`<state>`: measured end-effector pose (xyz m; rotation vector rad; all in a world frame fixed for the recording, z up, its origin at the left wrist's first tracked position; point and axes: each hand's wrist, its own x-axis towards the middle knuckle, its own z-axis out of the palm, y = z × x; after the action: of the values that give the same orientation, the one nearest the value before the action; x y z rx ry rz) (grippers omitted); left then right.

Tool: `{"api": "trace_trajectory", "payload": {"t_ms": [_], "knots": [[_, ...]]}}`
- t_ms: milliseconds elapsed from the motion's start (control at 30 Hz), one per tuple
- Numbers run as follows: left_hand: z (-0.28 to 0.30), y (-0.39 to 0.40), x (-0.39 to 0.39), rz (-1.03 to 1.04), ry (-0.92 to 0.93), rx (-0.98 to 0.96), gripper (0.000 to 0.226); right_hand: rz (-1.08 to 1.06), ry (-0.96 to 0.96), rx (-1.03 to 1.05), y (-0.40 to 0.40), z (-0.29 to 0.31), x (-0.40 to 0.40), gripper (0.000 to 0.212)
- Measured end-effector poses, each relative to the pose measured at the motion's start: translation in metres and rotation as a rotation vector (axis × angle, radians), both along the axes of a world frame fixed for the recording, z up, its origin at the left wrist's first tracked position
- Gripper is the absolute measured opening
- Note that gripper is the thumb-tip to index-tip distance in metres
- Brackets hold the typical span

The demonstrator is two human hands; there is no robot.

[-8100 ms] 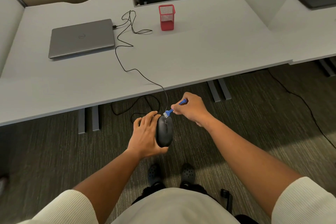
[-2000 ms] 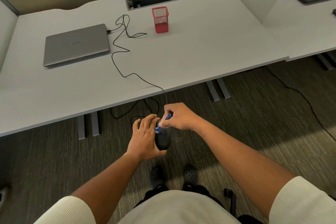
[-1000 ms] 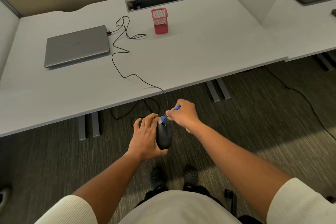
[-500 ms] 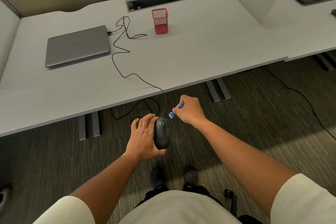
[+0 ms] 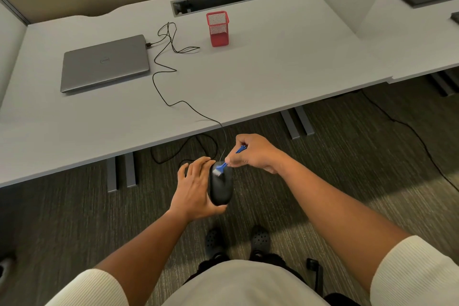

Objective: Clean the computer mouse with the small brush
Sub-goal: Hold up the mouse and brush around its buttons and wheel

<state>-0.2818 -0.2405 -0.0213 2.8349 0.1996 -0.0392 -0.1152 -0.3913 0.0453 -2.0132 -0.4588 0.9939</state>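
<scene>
on the far left of the smooth pale grey desk [image 5: 273, 77] lies a closed, flat silver laptop [image 5: 105, 63], from which a thin black cable [image 5: 161, 82] snakes right and near over the desk edge, with a square red mesh pen cup [image 5: 218, 28] further right. in front of the desk, above ribbed dark carpet [image 5: 372, 156], the left hand [image 5: 195, 191] cups the matte black oval computer mouse [image 5: 221, 187], fingers wrapped along its left side. the right hand [image 5: 253, 154] pinches the small blue plastic brush [image 5: 223, 166] between curled fingers, white bristles touching the far end of the mouse.
</scene>
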Motion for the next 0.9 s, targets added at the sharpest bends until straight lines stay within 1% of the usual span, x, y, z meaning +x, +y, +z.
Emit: {"api": "trace_trajectory", "payload": {"t_ms": [33, 67, 167, 200, 267, 367, 433, 467, 533, 600, 667, 767, 800, 833, 900], "knots": [[0.000, 0.000, -0.001, -0.003, -0.003, -0.010, 0.113, 0.015, 0.029, 0.016, 0.000, 0.001, -0.001, 0.026], [0.000, 0.001, -0.001, -0.006, -0.003, -0.019, 0.113, 0.008, -0.008, 0.006, 0.001, 0.001, -0.001, 0.027], [-0.001, 0.001, -0.002, -0.008, -0.001, -0.037, 0.115, -0.103, -0.239, -0.060, 0.004, 0.000, -0.001, 0.027], [-0.001, 0.002, -0.002, -0.004, -0.005, -0.047, 0.115, -0.125, -0.277, -0.068, 0.005, 0.001, 0.000, 0.026], [-0.002, 0.003, -0.001, 0.002, -0.011, -0.073, 0.115, -0.072, -0.250, -0.074, 0.003, 0.004, 0.002, 0.025], [-0.004, 0.004, -0.003, 0.002, -0.012, -0.117, 0.114, 0.143, -0.090, -0.065, -0.001, 0.014, 0.003, 0.027], [-0.006, 0.005, -0.005, 0.012, -0.022, -0.148, 0.113, 0.183, -0.045, -0.059, -0.002, 0.018, 0.003, 0.026], [-0.007, 0.005, -0.005, 0.017, -0.027, -0.157, 0.113, 0.173, -0.075, -0.069, -0.001, 0.018, 0.003, 0.027], [-0.008, 0.006, -0.005, 0.020, -0.021, -0.155, 0.114, 0.127, -0.208, -0.103, 0.000, 0.015, 0.003, 0.029], [-0.008, 0.007, -0.004, 0.024, -0.013, -0.155, 0.115, 0.071, -0.300, -0.118, 0.002, 0.012, 0.003, 0.027], [-0.008, 0.008, -0.003, 0.027, -0.006, -0.160, 0.116, 0.085, -0.271, -0.113, 0.001, 0.012, 0.004, 0.026], [-0.009, 0.008, -0.004, 0.012, 0.008, -0.161, 0.115, 0.263, -0.111, -0.123, -0.001, 0.016, 0.002, 0.027], [-0.010, 0.007, -0.005, 0.011, 0.009, -0.165, 0.115, 0.292, -0.068, -0.120, -0.002, 0.017, 0.001, 0.027], [-0.010, 0.007, -0.005, 0.014, 0.009, -0.170, 0.115, 0.289, -0.067, -0.120, -0.002, 0.016, 0.000, 0.026], [-0.011, 0.006, -0.005, 0.020, 0.014, -0.176, 0.115, 0.227, -0.167, -0.136, -0.003, 0.013, -0.001, 0.027]]}}
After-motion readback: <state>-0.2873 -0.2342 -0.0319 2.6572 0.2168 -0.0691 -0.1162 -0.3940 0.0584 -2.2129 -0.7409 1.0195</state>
